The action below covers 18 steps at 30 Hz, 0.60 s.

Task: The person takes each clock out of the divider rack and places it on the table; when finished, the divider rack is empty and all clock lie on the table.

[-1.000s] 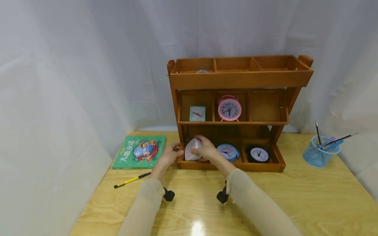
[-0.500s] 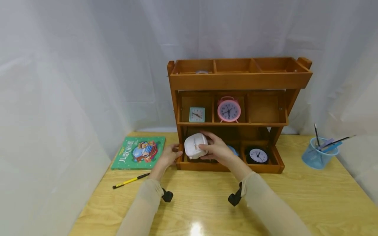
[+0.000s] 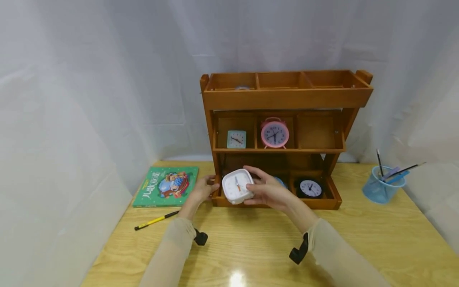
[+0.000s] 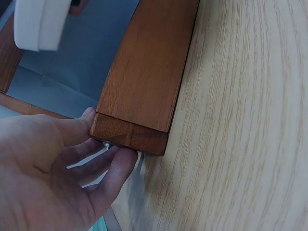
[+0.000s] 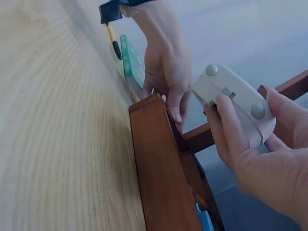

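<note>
My right hand (image 3: 270, 192) holds a white square alarm clock (image 3: 236, 186) by its right side, thumb on the front edge. The clock's face tilts up, in front of the bottom left compartment of the brown wooden shelf (image 3: 276, 204). In the right wrist view the clock's underside (image 5: 240, 103) shows round feet, with fingers behind it. My left hand (image 3: 205, 189) grips the shelf's lower left front corner (image 4: 130, 134), thumb inside and fingers outside. A blue clock (image 3: 281, 182) is mostly hidden behind my right hand. A black clock (image 3: 310, 189) sits in the bottom right compartment.
A mint square clock (image 3: 236, 139) and a pink alarm clock (image 3: 275, 134) stand on the middle tier. Left of the shelf lie a green book (image 3: 166, 187) and a yellow-black pen (image 3: 156, 220). At right stands a blue mesh cup (image 3: 383, 187) with pens.
My right hand has drawn the white alarm clock forward out of the bottom left compartment and turned its face up toward the head camera. The left hand has stayed on the shelf corner.
</note>
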Each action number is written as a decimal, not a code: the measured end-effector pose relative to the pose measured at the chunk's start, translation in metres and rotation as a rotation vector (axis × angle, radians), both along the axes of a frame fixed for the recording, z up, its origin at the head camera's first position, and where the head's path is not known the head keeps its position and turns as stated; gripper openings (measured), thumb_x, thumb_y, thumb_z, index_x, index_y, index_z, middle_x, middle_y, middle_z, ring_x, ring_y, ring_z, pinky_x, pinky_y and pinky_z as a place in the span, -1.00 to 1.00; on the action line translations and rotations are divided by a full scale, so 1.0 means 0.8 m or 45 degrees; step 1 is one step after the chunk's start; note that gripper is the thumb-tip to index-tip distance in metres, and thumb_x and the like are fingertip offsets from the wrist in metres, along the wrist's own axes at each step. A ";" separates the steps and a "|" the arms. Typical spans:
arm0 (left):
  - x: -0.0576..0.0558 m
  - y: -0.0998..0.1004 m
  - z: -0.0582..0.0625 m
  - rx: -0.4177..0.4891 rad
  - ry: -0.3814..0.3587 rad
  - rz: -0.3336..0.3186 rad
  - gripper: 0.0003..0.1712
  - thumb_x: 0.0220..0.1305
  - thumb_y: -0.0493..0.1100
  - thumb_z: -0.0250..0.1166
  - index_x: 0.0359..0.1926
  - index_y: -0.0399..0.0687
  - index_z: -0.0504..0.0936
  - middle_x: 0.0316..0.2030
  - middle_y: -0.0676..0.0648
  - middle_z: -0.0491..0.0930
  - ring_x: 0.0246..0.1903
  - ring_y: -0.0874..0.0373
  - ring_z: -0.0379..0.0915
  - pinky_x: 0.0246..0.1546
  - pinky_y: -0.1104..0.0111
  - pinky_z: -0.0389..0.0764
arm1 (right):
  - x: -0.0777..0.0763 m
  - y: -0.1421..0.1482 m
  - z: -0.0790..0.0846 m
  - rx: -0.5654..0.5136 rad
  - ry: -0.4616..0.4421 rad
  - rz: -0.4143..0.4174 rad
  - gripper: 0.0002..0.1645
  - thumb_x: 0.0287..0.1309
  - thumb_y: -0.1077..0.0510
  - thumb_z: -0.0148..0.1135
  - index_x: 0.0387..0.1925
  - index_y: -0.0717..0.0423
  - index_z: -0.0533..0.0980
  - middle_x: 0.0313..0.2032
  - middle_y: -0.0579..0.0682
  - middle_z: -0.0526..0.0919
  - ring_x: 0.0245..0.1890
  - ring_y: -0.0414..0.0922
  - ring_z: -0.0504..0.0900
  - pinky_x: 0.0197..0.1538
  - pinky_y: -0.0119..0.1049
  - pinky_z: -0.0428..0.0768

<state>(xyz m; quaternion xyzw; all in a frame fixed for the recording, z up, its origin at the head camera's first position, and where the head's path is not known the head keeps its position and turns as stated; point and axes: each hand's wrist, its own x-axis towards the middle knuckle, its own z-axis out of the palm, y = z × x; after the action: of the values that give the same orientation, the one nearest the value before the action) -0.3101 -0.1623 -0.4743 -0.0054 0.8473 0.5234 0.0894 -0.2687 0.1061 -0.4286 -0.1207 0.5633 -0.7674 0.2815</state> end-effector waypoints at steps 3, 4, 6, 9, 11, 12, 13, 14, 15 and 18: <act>-0.001 -0.001 -0.001 0.014 -0.001 -0.012 -0.39 0.56 -0.26 0.20 0.51 -0.37 0.32 0.32 -0.52 0.48 0.11 -0.27 0.59 -0.18 0.12 0.75 | 0.007 0.003 0.001 0.002 -0.004 0.055 -0.09 0.51 0.35 0.12 0.69 -0.22 0.03 0.43 0.29 0.34 0.01 0.04 0.73 -0.05 -0.12 0.82; -0.001 -0.002 -0.001 0.018 0.001 -0.017 -0.39 0.56 -0.26 0.20 0.50 -0.38 0.32 0.32 -0.53 0.47 0.12 -0.28 0.58 -0.16 0.10 0.76 | 0.009 0.003 0.001 0.010 0.004 0.077 -0.09 0.51 0.34 0.13 0.69 -0.22 0.04 0.46 0.30 0.31 0.02 0.04 0.73 -0.05 -0.12 0.82; -0.002 -0.003 -0.001 0.025 -0.001 -0.019 -0.39 0.55 -0.26 0.21 0.50 -0.37 0.33 0.32 -0.53 0.47 0.09 -0.26 0.59 -0.15 0.07 0.77 | 0.012 0.003 0.000 0.027 0.019 0.136 -0.08 0.50 0.33 0.14 0.69 -0.20 0.03 0.51 0.31 0.26 0.01 0.05 0.74 -0.06 -0.13 0.82; -0.003 -0.003 -0.002 0.022 -0.007 -0.024 -0.39 0.55 -0.26 0.21 0.50 -0.37 0.33 0.32 -0.53 0.47 0.00 -0.15 0.59 -0.15 0.06 0.78 | 0.018 0.002 -0.007 0.066 0.042 0.237 -0.07 0.47 0.31 0.20 0.68 -0.15 0.05 0.52 0.31 0.27 0.01 0.03 0.73 -0.07 -0.14 0.82; -0.003 -0.004 -0.002 0.026 -0.014 -0.024 -0.39 0.55 -0.26 0.20 0.51 -0.37 0.32 0.33 -0.52 0.47 0.01 -0.18 0.61 -0.14 0.05 0.78 | 0.022 -0.001 -0.017 0.094 0.048 0.298 -0.06 0.46 0.29 0.23 0.69 -0.10 0.04 0.51 0.30 0.30 0.02 0.01 0.73 -0.06 -0.13 0.82; -0.003 -0.004 -0.002 0.026 -0.015 -0.024 -0.39 0.56 -0.26 0.20 0.51 -0.37 0.32 0.33 -0.52 0.46 0.03 -0.21 0.61 -0.13 0.05 0.78 | 0.025 -0.003 -0.022 0.108 0.049 0.324 -0.05 0.45 0.28 0.24 0.69 -0.09 0.04 0.50 0.30 0.32 0.03 0.00 0.72 -0.05 -0.12 0.82; -0.003 -0.003 -0.002 0.024 -0.014 -0.025 -0.39 0.56 -0.27 0.20 0.51 -0.37 0.32 0.33 -0.53 0.46 0.06 -0.26 0.62 -0.12 0.04 0.79 | 0.027 -0.006 -0.028 0.122 0.043 0.340 -0.05 0.44 0.28 0.26 0.69 -0.08 0.04 0.49 0.29 0.34 0.03 0.00 0.72 -0.04 -0.11 0.82; -0.003 -0.003 -0.002 0.024 -0.014 -0.024 -0.39 0.56 -0.26 0.20 0.51 -0.36 0.32 0.33 -0.52 0.46 0.10 -0.30 0.61 -0.11 0.04 0.79 | 0.030 -0.009 -0.033 0.132 0.031 0.353 -0.04 0.44 0.28 0.26 0.69 -0.07 0.03 0.48 0.29 0.35 0.03 0.00 0.71 -0.03 -0.10 0.82; -0.003 -0.003 -0.002 0.027 -0.015 -0.023 -0.39 0.56 -0.26 0.20 0.51 -0.36 0.32 0.34 -0.52 0.46 0.15 -0.34 0.60 -0.10 0.04 0.78 | 0.034 -0.012 -0.038 0.145 0.018 0.358 -0.04 0.43 0.28 0.26 0.68 -0.07 0.05 0.48 0.29 0.35 0.02 0.00 0.71 -0.03 -0.09 0.82; -0.002 -0.003 -0.001 0.024 -0.015 -0.019 -0.39 0.56 -0.26 0.20 0.52 -0.34 0.31 0.33 -0.51 0.47 0.18 -0.36 0.58 -0.09 0.06 0.78 | 0.044 -0.022 -0.048 0.178 -0.024 0.365 -0.02 0.40 0.30 0.28 0.68 -0.05 0.04 0.42 0.29 0.36 -0.01 0.02 0.70 -0.03 -0.06 0.81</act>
<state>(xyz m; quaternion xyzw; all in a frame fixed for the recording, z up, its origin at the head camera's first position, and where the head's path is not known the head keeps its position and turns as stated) -0.3119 -0.1644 -0.4750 -0.0013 0.8418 0.5308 0.0984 -0.2335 0.0884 -0.4671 -0.1727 0.5896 -0.6795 0.4010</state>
